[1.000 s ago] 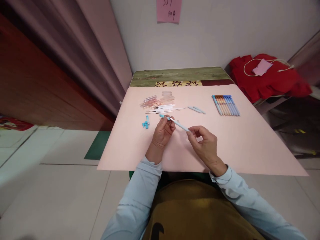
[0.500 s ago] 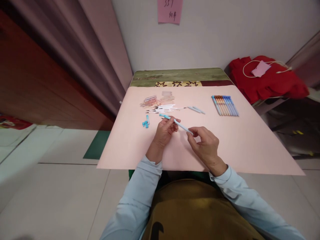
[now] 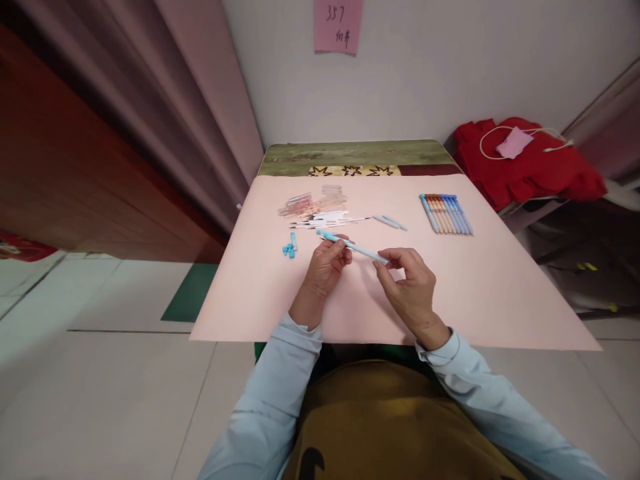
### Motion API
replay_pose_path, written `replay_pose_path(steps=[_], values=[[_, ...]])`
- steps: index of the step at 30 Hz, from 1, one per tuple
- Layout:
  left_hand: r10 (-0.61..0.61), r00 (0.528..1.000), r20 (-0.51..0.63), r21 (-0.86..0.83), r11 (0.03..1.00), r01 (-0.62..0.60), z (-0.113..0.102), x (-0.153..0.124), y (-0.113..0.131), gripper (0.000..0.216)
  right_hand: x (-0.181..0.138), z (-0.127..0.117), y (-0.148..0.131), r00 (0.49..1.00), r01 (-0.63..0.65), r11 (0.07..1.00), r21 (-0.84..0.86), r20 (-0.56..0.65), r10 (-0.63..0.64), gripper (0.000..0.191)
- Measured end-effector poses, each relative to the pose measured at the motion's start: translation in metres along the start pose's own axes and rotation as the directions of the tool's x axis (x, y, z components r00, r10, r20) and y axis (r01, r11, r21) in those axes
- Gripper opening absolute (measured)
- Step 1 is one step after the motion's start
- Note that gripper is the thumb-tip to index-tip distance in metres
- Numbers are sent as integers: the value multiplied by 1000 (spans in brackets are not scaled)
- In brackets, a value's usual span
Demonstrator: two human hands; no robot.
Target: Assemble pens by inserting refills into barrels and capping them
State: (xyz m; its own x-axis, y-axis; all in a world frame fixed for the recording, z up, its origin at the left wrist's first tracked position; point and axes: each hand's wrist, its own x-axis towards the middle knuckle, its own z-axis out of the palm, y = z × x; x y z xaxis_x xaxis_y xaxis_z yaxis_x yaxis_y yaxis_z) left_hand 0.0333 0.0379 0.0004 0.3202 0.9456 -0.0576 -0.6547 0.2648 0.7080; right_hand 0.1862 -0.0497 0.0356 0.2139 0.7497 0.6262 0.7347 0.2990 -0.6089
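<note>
A light-blue pen (image 3: 364, 251) with a turquoise upper end is held between both hands above the table. My left hand (image 3: 327, 265) is closed around its upper part, thumb on top. At the lower end, the thumb and forefinger of my right hand (image 3: 411, 279) pinch the pen near its tip. Several small turquoise pen parts (image 3: 290, 249) lie left of my left hand. Beyond it are a pile of white refills (image 3: 325, 219) with dark tips and a heap of clear and brownish pen pieces (image 3: 300, 205). Two pale-blue pen barrels (image 3: 390, 222) rest farther back.
A row of finished-looking pens (image 3: 446, 215) in turquoise, brown and blue lies at the right of the pink-covered table (image 3: 500, 307). Red cloth (image 3: 530, 167) with a white cable stands beyond the right edge. A curtain (image 3: 200, 80) hangs at left.
Both hands keep hold of the pen, which is now a little flatter in tilt. The whole view has shifted slightly; the things on the table stay put.
</note>
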Motion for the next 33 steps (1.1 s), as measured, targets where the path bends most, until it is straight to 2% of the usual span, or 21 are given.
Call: replay_pose_path(steps=[11,19,33], values=[[0,1000,6,1,1000,0,-4,0,-2,19,4,2,1,997,18,1000,18,-74,-17,8],[0,1000,7,32,999,0,-3,-1,-1,19,3,2,1,997,30,999,15,-65,-29,8],[4,1000,22,44,999,-5,1,-5,1,22,-2,4,0,972,228,970,-87,-37,-232,6]])
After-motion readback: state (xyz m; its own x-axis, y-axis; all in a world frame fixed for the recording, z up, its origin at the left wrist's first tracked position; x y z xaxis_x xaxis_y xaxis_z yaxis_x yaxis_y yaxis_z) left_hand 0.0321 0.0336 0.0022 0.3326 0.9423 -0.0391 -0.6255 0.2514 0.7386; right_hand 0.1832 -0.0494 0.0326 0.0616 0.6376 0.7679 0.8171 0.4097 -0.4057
